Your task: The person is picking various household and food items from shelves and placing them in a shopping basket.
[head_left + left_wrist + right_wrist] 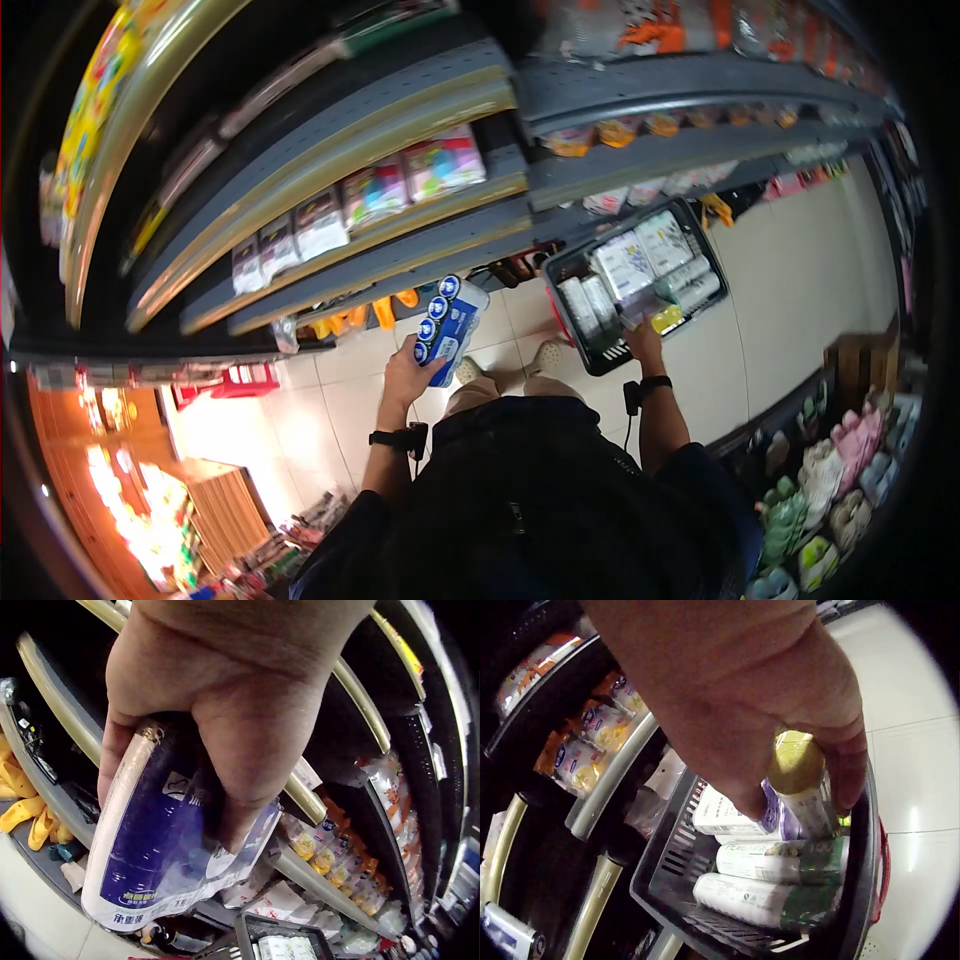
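My left hand point(405, 372) grips a blue plastic-wrapped pack of rolls point(447, 330), with several round blue-and-white ends along one side. In the left wrist view the thumb presses the pack's printed face point(161, 847) and the fingers go behind it. My right hand point(645, 345) is over the near side of a black shopping basket point(598, 366). Between thumb and fingers it holds a cylindrical container with a yellow top point(799, 761), its lower part inside the basket. Beside it lie white-and-green cylinders point(780, 859) and white printed packs point(625, 262).
Grey shelves point(600, 88) with boxed and bagged goods rise ahead. Yellow gloves point(345, 320) hang low at the shelf front. Footwear point(820, 475) is displayed at lower right. A red stool point(250, 381) stands at left on the tiled floor point(790, 270).
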A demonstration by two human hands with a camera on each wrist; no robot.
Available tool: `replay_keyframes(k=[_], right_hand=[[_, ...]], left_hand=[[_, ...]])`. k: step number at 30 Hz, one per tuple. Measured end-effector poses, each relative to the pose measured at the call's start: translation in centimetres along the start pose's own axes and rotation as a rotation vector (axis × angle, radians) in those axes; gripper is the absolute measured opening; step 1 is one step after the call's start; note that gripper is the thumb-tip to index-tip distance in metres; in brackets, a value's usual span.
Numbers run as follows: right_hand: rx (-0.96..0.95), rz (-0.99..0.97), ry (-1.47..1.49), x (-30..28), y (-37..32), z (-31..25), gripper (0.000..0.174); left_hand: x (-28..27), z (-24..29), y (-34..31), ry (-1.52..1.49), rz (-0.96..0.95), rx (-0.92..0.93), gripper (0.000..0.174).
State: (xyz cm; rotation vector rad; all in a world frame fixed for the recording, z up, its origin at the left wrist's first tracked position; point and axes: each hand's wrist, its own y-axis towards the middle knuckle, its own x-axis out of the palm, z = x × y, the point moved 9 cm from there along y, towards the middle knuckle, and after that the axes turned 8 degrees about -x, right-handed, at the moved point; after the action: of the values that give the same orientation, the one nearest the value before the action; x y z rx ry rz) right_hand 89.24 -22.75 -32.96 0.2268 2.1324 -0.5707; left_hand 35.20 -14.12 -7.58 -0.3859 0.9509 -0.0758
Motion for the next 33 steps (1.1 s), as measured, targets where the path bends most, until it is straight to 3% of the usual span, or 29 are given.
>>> replay_keyframes(k=[1,4,9,12,14,16,18,20,24,30,33], right_hand=[[-0.124,0.100,0.057,0.1,0.8,0.2,0.079],[0.021,0.153,0.074,-1.4,1.4,0.6,0.053],[0.032,0.396,0.062,-5.7,-0.8,0.9,0.036],[-0.026,0.579,-0.043,-10.6,-4.1,-3.1,0.032],[-0.062,0.626,0.027,-13.8,-7.6,-8.6,0.030],[-0.176,0.633,0.049,-15.2,-9.7,-13.6,0.030],[-0.238,0.631,0.052,-15.2,-10.6,-17.1,0.028],[-0.423,0.591,0.167,-14.4,-12.5,-22.6,0.027],[-0.585,0.400,0.240,-8.5,-15.8,-33.4,0.025],[-0.797,0.172,0.154,-1.8,-18.4,-46.3,0.029],[-0.884,0.031,0.111,1.0,-20.6,-52.5,0.030]], left_hand=[[-0.1,-0.6,-0.2,0.006,-0.005,-0.018,0.058],[-0.9,-3.1,-1.7,-0.024,0.013,-0.056,0.058],[-2.1,-8.6,-3.2,-0.171,0.030,-0.071,0.058],[-2.8,-13.6,-4.4,-0.341,0.031,-0.072,0.058],[-2.5,-17.8,-4.6,-0.757,-0.016,-0.030,0.057],[-3.8,-19.8,-5.5,-0.875,-0.073,-0.040,0.057],[-4.1,-22.3,-6.7,-1.001,-0.159,-0.086,0.062],[-5.1,-25.2,-7.8,-1.023,-0.152,-0.100,0.066],[-10.0,-32.7,-11.0,-1.082,-0.012,-0.089,0.072],[-15.5,-36.0,-14.4,-1.055,0.219,-0.131,0.074],[-20.6,-36.2,-15.3,-1.047,0.387,0.021,0.068]])
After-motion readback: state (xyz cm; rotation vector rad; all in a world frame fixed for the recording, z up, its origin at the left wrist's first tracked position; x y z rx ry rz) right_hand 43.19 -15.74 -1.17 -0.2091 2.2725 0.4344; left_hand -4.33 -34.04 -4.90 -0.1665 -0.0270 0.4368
